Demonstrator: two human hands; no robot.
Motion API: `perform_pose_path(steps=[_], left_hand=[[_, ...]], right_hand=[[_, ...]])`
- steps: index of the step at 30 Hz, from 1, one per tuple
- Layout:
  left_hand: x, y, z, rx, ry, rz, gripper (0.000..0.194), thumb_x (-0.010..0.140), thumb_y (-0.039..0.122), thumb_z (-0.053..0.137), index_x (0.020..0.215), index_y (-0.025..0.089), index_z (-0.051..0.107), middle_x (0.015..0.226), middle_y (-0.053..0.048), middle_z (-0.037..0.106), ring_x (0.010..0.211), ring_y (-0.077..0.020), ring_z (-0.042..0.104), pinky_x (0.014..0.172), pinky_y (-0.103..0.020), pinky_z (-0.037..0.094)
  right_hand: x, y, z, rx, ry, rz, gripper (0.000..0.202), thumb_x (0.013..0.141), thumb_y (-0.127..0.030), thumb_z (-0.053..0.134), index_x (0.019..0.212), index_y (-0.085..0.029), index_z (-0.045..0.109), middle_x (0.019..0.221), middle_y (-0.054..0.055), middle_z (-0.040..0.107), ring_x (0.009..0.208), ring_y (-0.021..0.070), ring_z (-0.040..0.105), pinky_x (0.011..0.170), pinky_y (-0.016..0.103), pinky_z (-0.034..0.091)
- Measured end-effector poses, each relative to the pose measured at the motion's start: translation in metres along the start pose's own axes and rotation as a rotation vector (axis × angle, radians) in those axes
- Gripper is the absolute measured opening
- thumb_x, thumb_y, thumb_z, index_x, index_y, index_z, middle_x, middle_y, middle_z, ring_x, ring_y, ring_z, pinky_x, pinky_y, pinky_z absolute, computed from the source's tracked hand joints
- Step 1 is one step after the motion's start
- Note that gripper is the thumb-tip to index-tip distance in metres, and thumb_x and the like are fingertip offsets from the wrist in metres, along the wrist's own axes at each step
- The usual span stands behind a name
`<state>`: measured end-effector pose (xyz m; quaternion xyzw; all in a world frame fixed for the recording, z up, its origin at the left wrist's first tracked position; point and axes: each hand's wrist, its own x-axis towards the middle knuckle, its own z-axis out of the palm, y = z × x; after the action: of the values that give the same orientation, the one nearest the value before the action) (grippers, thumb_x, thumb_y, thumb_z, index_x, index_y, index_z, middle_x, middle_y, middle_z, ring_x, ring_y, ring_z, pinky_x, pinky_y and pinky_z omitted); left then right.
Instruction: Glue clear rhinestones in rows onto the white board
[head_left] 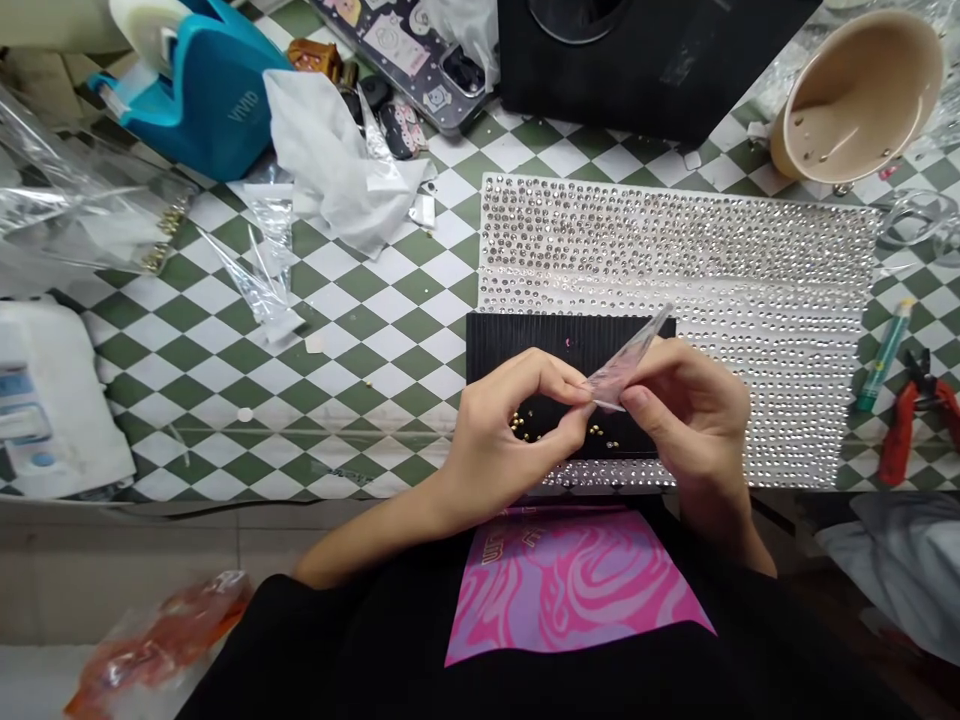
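A small clear plastic bag is pinched between my two hands, above a black ridged tray. My left hand grips its left end with thumb and forefinger. On the other side, my right hand holds the bag by thumb and bent fingers. Small gold beads lie scattered on the tray below, partly covered by my left hand. Under the tray is a white mat studded with rhinestones.
A blue tape dispenser and crumpled tissue sit at the back left. Toward the back right are a black box and a beige cup. Red-handled pliers and a green tube lie at right.
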<state>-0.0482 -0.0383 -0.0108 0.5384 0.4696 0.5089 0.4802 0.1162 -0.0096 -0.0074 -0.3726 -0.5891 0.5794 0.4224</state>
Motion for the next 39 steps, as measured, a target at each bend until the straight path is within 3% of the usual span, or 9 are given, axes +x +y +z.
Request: perform_pose_path(steps=[4,11,15,17,20,25,33,39], left_hand=[[0.000,-0.001,-0.001,-0.050,0.033,-0.035,0.015,0.078,0.006,0.066,0.079,0.017,0.056,0.081,0.000,0.063,0.079,-0.0086,0.062,0.073,-0.020,0.051],[0.000,0.003,0.002,-0.238,0.050,-0.204,0.019,0.078,0.009,0.069,0.084,0.018,0.053,0.079,0.004,0.060,0.075,-0.0049,0.062,0.072,-0.013,0.053],[0.002,0.004,0.001,-0.281,0.052,-0.285,0.024,0.078,0.012,0.070,0.092,0.019,0.052,0.075,0.005,0.063,0.070,-0.0038,0.063,0.068,-0.011,0.052],[0.003,0.004,0.000,-0.290,0.036,-0.319,0.023,0.079,0.014,0.070,0.092,0.019,0.052,0.073,0.005,0.065,0.064,-0.0042,0.062,0.061,-0.012,0.051],[0.004,0.004,-0.002,-0.318,0.027,-0.360,0.023,0.078,0.017,0.071,0.089,0.020,0.051,0.071,0.005,0.065,0.056,-0.0046,0.058,0.052,-0.014,0.048],[0.004,0.008,-0.005,-0.395,0.004,-0.412,0.029,0.073,0.018,0.077,0.088,0.020,0.053,0.068,0.007,0.059,0.055,-0.0040,0.056,0.050,-0.013,0.046],[-0.001,0.005,-0.003,-0.352,-0.017,-0.233,0.012,0.077,0.012,0.072,0.081,0.019,0.064,0.076,0.003,0.064,0.068,-0.0060,0.064,0.064,-0.014,0.054],[-0.009,-0.005,-0.002,-0.161,0.013,-0.005,0.021,0.078,0.006,0.069,0.093,0.021,0.069,0.087,0.000,0.072,0.080,-0.0098,0.067,0.075,-0.021,0.056]], right_hand=[[0.001,0.002,0.000,-0.048,-0.041,-0.027,0.020,0.078,-0.012,0.067,0.097,-0.019,0.062,0.088,0.002,0.062,0.085,0.0130,0.060,0.070,0.028,0.052],[0.000,-0.002,0.009,-0.098,0.090,-0.029,0.016,0.077,-0.008,0.066,0.090,-0.017,0.064,0.084,0.002,0.064,0.079,0.0123,0.062,0.067,0.026,0.053],[-0.001,-0.001,0.012,-0.129,0.170,-0.064,0.031,0.074,-0.003,0.067,0.100,-0.019,0.061,0.086,0.000,0.060,0.075,0.0090,0.061,0.064,0.022,0.053],[-0.001,0.002,0.012,-0.142,0.188,-0.123,0.038,0.072,-0.001,0.067,0.103,-0.021,0.059,0.086,-0.001,0.059,0.073,0.0087,0.061,0.063,0.022,0.053],[-0.001,0.006,0.009,-0.234,0.127,-0.246,0.032,0.073,-0.001,0.067,0.097,-0.022,0.063,0.082,-0.001,0.063,0.075,0.0112,0.061,0.063,0.025,0.052],[-0.001,0.009,0.003,-0.423,0.073,-0.422,0.034,0.072,-0.003,0.068,0.101,-0.020,0.065,0.083,0.000,0.067,0.075,0.0124,0.063,0.061,0.026,0.053],[-0.004,0.005,0.005,-0.449,0.116,-0.455,0.036,0.074,-0.002,0.067,0.103,-0.023,0.066,0.086,0.001,0.070,0.077,0.0135,0.068,0.062,0.026,0.055],[-0.006,0.005,0.007,-0.396,0.145,-0.450,0.037,0.073,-0.002,0.068,0.103,-0.023,0.067,0.087,0.002,0.070,0.078,0.0150,0.068,0.061,0.029,0.056]])
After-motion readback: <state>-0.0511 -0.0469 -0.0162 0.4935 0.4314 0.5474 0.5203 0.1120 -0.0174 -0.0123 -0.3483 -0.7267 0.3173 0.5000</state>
